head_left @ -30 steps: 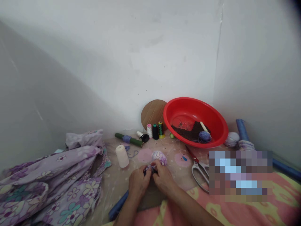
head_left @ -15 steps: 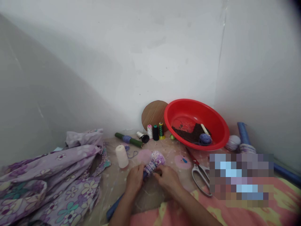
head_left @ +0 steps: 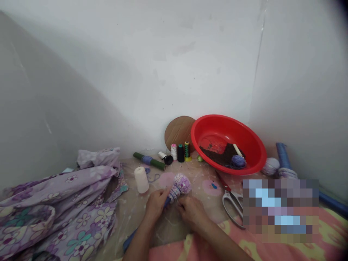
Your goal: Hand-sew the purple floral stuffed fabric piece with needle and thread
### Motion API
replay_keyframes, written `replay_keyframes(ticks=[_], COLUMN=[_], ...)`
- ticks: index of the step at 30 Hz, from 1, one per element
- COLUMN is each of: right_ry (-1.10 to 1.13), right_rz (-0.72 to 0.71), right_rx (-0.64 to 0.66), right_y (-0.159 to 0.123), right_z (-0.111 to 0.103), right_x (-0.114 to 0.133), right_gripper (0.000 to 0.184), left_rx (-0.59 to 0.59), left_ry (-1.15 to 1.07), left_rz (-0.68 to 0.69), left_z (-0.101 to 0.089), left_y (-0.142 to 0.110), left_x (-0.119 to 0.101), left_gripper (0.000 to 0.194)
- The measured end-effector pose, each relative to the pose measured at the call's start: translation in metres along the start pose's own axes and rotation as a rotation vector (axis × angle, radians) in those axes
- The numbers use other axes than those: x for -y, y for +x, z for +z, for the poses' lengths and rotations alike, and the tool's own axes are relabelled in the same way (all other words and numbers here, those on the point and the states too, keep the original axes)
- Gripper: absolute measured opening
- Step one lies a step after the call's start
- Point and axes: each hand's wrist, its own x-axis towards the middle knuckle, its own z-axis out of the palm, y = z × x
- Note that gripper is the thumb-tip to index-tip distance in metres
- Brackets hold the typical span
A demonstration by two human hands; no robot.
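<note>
My left hand (head_left: 157, 204) is closed around a blue stick (head_left: 129, 242) just under its wrapped end. On that end sits a rounded bundle of purple floral cloth (head_left: 182, 182), bound at its neck by several turns of pale thread (head_left: 174, 193). Close to the right of the binding, my right hand (head_left: 192, 210) is closed in a pinch, with a thin strand of thread seeming to run into its fingers. A white cone of thread (head_left: 141, 180) stands upright to the left of the bundle. Scissors (head_left: 230, 201) with a dark red part lie to the right.
Behind, a red basin (head_left: 228, 119) leans tilted, holding dark material and a purple yarn ball (head_left: 238, 161). Thread spools (head_left: 181, 153) and a green tube (head_left: 149, 161) line the wall. Floral fabric (head_left: 81, 203) is heaped at left; a blurred patch covers the right.
My right hand has drawn slightly down and away from the bound neck, its fingers curled tighter. My left hand stays on the stick. The view has shifted a little.
</note>
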Motion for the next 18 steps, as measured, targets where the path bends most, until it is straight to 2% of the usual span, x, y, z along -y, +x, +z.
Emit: replay_keyframes(ticks=[3,9,10,12,15,18], right_ry=[-0.031,-0.093,-0.099,-0.106,-0.103,-0.117], right_rz=[-0.031,-0.175,-0.177,-0.135,-0.081,-0.100], right_rx=[0.001,0.067,0.025,-0.136,-0.356,-0.403], right_y=[-0.002,-0.010,-0.010,-0.009,-0.005,-0.001], right_z=[0.001,-0.010,-0.015,-0.025,-0.037,-0.040], right_x=[0.004,0.014,0.013,0.008,-0.002,-0.008], right_gripper=[0.024,0.021,0.023,0.028,0.027,0.021], left_rx=[-0.038,-0.102,-0.105,-0.122,-0.155,-0.172], left_ry=[0.100,0.334,0.354,0.393,0.456,0.510], left_rz=[0.064,0.007,0.016,0.049,0.072,0.048], left_z=[0.002,0.004,0.004,0.004,0.005,0.006], left_y=[-0.001,-0.008,-0.009,-0.011,-0.016,-0.021], left_x=[-0.003,-0.010,-0.010,-0.011,-0.014,-0.017], left_gripper=[0.064,0.054,0.052,0.048,0.048,0.049])
